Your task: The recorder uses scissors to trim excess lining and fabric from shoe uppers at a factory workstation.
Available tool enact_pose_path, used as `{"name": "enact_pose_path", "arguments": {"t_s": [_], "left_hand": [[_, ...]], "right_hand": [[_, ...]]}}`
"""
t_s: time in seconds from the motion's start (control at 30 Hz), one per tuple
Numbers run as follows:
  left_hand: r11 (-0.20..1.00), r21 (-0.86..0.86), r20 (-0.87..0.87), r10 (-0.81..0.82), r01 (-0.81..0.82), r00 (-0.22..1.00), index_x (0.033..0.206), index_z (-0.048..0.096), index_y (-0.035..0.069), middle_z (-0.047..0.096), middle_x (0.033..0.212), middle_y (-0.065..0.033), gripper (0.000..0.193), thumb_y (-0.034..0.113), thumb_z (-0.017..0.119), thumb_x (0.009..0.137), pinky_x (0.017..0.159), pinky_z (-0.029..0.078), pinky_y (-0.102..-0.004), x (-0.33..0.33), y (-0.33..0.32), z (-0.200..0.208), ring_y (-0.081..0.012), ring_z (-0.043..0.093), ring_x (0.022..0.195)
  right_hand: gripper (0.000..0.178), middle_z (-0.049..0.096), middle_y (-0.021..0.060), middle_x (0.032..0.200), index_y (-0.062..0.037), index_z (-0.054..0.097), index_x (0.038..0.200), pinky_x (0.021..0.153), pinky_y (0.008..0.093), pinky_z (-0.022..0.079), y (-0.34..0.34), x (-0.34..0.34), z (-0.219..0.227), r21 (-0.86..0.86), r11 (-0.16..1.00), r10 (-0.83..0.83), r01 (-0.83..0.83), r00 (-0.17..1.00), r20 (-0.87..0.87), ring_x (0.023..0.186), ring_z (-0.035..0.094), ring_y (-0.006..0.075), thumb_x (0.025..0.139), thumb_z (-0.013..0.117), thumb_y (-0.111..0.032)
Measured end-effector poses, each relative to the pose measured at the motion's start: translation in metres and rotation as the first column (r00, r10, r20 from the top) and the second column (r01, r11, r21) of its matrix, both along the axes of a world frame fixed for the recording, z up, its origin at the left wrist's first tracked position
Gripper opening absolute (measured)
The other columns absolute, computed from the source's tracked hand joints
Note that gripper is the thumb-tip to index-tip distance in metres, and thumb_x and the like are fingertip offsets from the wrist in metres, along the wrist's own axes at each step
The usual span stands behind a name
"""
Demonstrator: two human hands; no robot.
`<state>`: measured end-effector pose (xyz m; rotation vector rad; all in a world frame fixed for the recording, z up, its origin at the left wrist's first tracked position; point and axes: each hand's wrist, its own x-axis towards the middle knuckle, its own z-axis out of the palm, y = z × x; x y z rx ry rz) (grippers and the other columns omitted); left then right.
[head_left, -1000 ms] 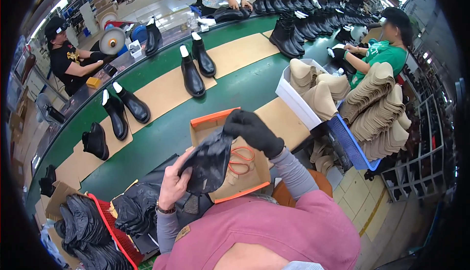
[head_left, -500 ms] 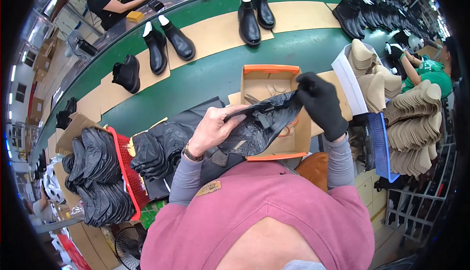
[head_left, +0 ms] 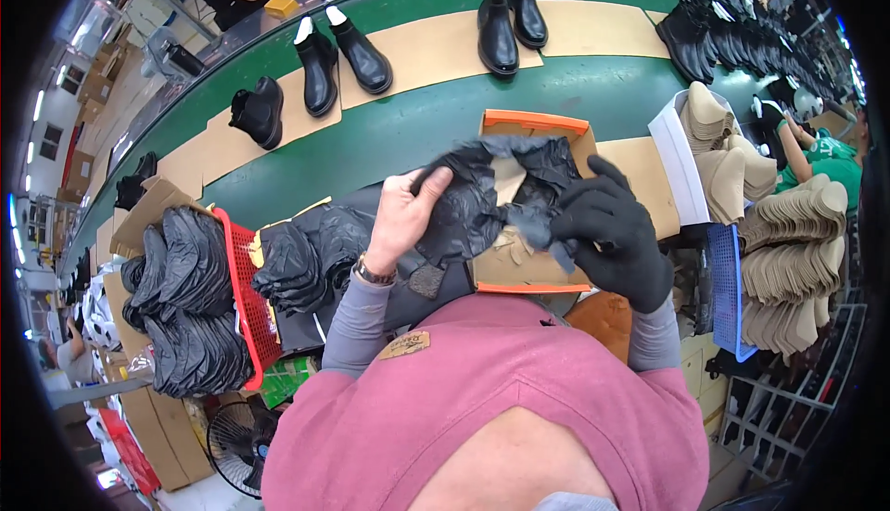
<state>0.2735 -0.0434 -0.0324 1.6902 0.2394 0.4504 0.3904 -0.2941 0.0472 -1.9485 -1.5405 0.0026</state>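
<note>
The right hand [head_left: 612,233] wears a plain black glove, and the crumpled plastic [head_left: 459,210] is black with greyish sheen. Both sleeves [head_left: 357,326] are grey; the shirt [head_left: 399,418] is solid dusty pink. The open box [head_left: 533,124] is brown, edged in bright orange. Far off, glossy black boots [head_left: 496,34] with white tops stand on tan cardboard [head_left: 593,27] over a green belt [head_left: 436,94]. Left, the lattice basket [head_left: 243,289] is red; right, the perforated basket [head_left: 726,298] is blue, beside beige layered stacks [head_left: 783,265].
</note>
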Motion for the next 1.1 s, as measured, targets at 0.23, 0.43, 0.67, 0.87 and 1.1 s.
{"name": "enact_pose_path", "arguments": {"t_s": [0.23,0.43,0.67,0.87,1.1], "left_hand": [[0.995,-0.071,0.075,-0.067,0.072,0.995,0.108,0.067,-0.004,0.070,0.090,-0.0005,0.026,0.018,0.062,0.095,0.071,0.050,-0.0242,-0.005,-0.005,0.003,-0.0071,0.058,0.078],[0.820,0.465,0.166,-0.451,0.333,0.877,0.097,0.070,0.003,0.070,0.079,-0.0080,0.021,0.010,0.076,0.078,0.062,0.050,-0.0275,0.009,-0.018,0.032,-0.0200,0.066,0.066],[0.186,0.982,0.096,-0.473,-0.007,0.876,0.085,0.061,0.011,0.057,0.072,0.0004,0.009,0.015,0.058,0.078,0.064,0.049,-0.0297,0.019,-0.023,0.034,-0.0151,0.063,0.070],[0.002,1.000,0.012,-0.440,-0.013,0.898,0.075,0.056,0.011,0.057,0.071,0.0005,0.007,0.016,0.060,0.077,0.063,0.047,-0.0291,0.020,-0.022,0.022,-0.0149,0.062,0.069],[0.036,0.999,0.038,-0.450,-0.024,0.892,0.081,0.058,0.010,0.058,0.072,0.0000,0.008,0.017,0.060,0.077,0.063,0.047,-0.0289,0.017,-0.020,0.013,-0.0141,0.062,0.072]], "right_hand": [[0.025,0.067,0.0130,0.091,-0.0002,0.064,0.101,0.077,0.0320,0.051,-0.026,-0.002,-0.016,-0.024,0.952,-0.175,0.305,0.479,-0.860,0.086,0.066,0.0227,0.079,0.068,-0.012],[0.034,0.063,0.0127,0.107,0.0054,0.063,0.107,0.087,0.0312,0.048,-0.001,0.009,-0.015,-0.029,0.998,-0.061,0.062,0.615,-0.787,0.099,0.061,0.0203,0.074,0.071,-0.002],[0.036,0.061,0.0160,0.120,0.0035,0.063,0.109,0.102,0.0360,0.040,-0.025,0.035,-0.059,0.136,0.991,0.100,0.007,0.641,-0.761,0.115,0.056,0.0257,0.076,0.063,-0.012],[0.055,0.061,0.0121,0.119,-0.0014,0.059,0.118,0.098,0.0361,0.043,-0.006,0.015,-0.079,0.005,1.000,-0.022,0.026,0.934,-0.357,0.116,0.056,0.0252,0.065,0.070,0.008],[0.024,0.064,0.0096,0.105,0.0010,0.061,0.110,0.087,0.0291,0.047,-0.009,0.024,-0.095,0.104,0.989,-0.024,0.105,0.810,-0.586,0.097,0.061,0.0181,0.088,0.052,0.009]]}}
